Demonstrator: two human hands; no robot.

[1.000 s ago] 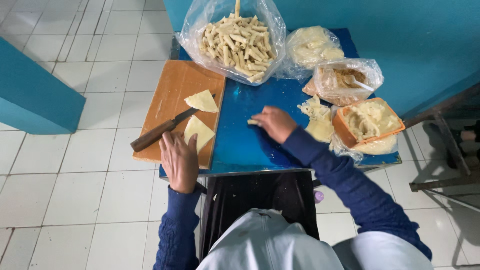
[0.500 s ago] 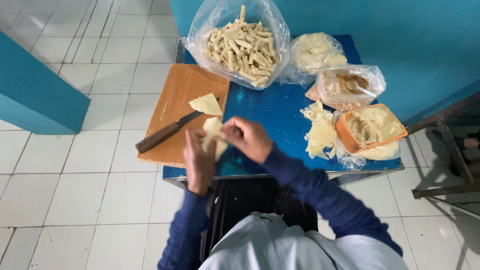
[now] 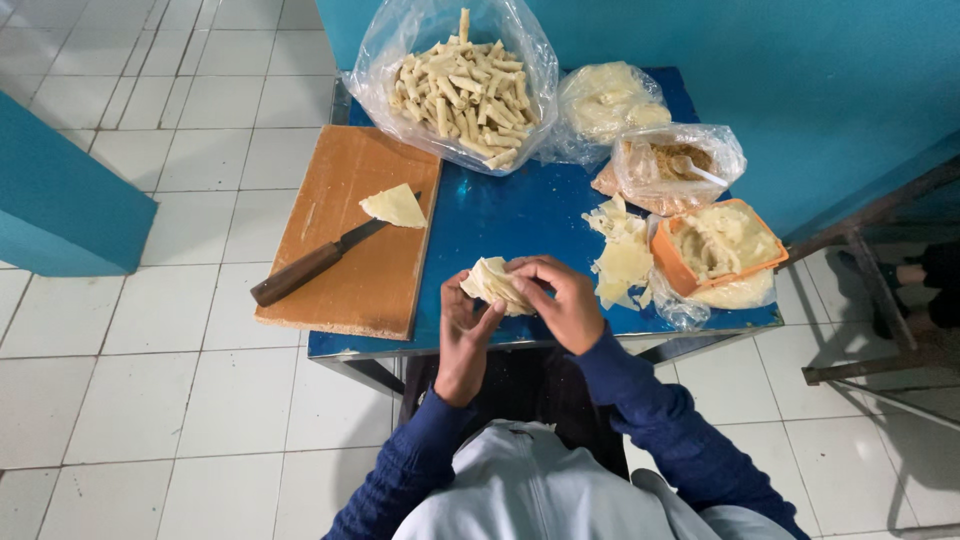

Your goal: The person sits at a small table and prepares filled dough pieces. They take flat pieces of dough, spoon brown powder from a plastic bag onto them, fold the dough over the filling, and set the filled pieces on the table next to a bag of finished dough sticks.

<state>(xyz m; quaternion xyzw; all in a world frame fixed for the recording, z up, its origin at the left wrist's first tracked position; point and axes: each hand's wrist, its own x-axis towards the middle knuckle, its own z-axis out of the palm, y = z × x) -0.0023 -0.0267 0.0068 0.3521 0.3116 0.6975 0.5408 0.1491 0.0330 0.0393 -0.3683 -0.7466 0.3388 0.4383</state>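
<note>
A: What carried everything?

B: A blue surface point(image 3: 520, 215) set against a teal wall, over a white tiled floor point(image 3: 130, 400). It stood right in front of the seated person, so every item lay within arm's reach.

A: And the biggest things on it?

B: A wooden cutting board point(image 3: 345, 240) took the left side, overhanging the edge a little. At the back sat a clear open bag of rolled pastry sticks point(image 3: 460, 85), its mouth spread wide, probably so pieces could be dropped in from above.

A: On the right?

B: An orange tub of pale filling point(image 3: 715, 245) lined with plastic, a bag with brownish filling and a spoon point(image 3: 670, 165) behind it, and another bag of pale stuff point(image 3: 605, 100) further back. A loose heap of thin wrapper pieces point(image 3: 620, 255) lay just beside the tub, near the right hand.

A: The knife?

B: The knife point(image 3: 310, 265) rested flat on the board, wooden handle toward the person, its tip touching a triangular wrapper point(image 3: 395, 207). Nobody held it.

A: And the hands?

B: The left hand point(image 3: 465, 335) cupped a pale wrapper point(image 3: 492, 283) from below, fingers point(image 3: 487, 322) curled around it. The right hand point(image 3: 560, 300) pinched its top edge, fingers point(image 3: 530, 280) closed on it. The wrapper was lifted above the near edge of the surface, between both hands.
</note>
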